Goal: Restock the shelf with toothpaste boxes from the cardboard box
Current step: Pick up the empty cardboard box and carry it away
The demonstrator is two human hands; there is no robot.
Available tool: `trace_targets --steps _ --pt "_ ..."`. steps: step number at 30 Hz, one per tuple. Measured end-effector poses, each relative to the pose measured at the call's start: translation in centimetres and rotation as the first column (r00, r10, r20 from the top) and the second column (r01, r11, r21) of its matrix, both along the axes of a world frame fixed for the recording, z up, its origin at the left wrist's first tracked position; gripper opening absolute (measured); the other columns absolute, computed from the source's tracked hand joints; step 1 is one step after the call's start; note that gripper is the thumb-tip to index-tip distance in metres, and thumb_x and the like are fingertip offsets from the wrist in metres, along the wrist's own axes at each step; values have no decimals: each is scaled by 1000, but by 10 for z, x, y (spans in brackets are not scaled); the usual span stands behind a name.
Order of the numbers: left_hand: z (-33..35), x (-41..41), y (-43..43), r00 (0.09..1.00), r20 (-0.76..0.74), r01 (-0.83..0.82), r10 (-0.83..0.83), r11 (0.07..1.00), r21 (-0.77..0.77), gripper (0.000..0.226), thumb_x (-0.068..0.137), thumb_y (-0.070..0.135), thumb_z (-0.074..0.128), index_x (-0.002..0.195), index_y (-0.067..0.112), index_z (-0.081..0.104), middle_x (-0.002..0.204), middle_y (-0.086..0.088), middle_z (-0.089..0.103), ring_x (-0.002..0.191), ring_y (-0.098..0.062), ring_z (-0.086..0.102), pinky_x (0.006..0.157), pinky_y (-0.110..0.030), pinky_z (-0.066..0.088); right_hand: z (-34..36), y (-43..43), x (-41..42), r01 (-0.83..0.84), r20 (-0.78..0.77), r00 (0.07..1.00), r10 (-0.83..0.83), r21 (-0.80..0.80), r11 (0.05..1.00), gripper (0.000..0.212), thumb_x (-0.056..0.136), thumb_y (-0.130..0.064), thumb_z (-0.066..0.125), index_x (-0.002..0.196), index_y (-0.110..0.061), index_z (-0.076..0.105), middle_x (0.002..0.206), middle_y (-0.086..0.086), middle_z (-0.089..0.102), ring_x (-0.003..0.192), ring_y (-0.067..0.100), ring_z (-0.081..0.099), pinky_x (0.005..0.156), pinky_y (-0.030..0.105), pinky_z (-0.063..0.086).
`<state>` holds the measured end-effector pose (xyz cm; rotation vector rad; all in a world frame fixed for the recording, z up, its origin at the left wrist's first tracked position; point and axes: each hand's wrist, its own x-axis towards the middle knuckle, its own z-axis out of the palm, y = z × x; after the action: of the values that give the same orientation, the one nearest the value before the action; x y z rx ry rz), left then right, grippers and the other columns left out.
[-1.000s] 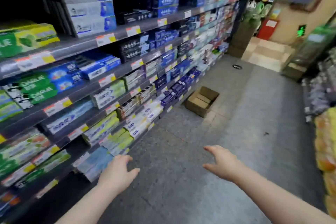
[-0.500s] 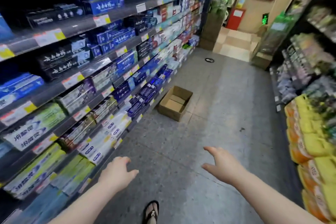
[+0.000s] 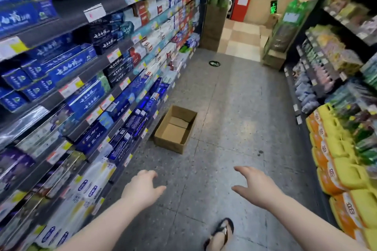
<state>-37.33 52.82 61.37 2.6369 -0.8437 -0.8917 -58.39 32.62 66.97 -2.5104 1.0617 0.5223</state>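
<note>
A: Entry. Cardboard box (image 3: 169, 145) on the floor, top open, one long side just beside the foot of the shelf (image 3: 67, 16). Both hands are on the near side of the box, well apart from it. Risks?

B: First, the inside of the box shows only bare bottom flaps. I see no toothpaste boxes in it, though the near wall may hide a strip of the bottom. Judgement: a reach in could come up empty, with the stock probably all out already.

A: Noted. The toothpaste boxes (image 3: 85, 98) I can see all sit on the shelf tiers above and beside the box. Second risk?

B: The sandalled foot (image 3: 220, 232) is on the near side too, further from the box than the hands. An empty open carton probably slides easily, so an overlong step could shove it along the floor. Also, bending to the box would bring the left arm close to the tier fronts beside it, and a brush there could knock packs off.

A: Fingers?

B: Left hand (image 3: 142, 187): fingers (image 3: 148, 173) loosely bent, thumb out, moderately open, holding and touching nothing. Right hand (image 3: 256, 185): fingers (image 3: 241, 169) spread wider, thumb well apart, also empty.

A: Across the aisle from the box are yellow packs (image 3: 342, 173), which are not part of the task.
</note>
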Motion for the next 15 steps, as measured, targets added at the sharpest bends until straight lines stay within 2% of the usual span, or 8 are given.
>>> trace_targets --steps 5,8,15 --pt "-19 41 -89 996 -33 -79 81 995 61 55 80 53 55 127 26 47 135 0 46 116 -19 54 96 -35 46 -11 -117 46 -62 -1 998 62 19 998 62 85 -44 51 141 -26 29 148 -4 35 135 19 35 107 33 32" --pt "-22 61 -144 983 -79 -158 167 982 105 58 79 54 56 128 26 45 135 -1 45 117 -18 53 98 -34 45 -4 -197 74 -120 -54 991 120 13 993 62 86 -46 50 141 -28 28 148 -3 34 134 21 35 108 35 31" --pt "-20 105 -259 947 -60 -310 314 948 73 56 81 51 55 128 23 46 133 -2 46 117 -21 53 95 -36 46 -3 -338 170 -245 -81 966 245 15 969 63 83 -43 53 140 -26 31 146 0 39 133 22 37 108 38 34"
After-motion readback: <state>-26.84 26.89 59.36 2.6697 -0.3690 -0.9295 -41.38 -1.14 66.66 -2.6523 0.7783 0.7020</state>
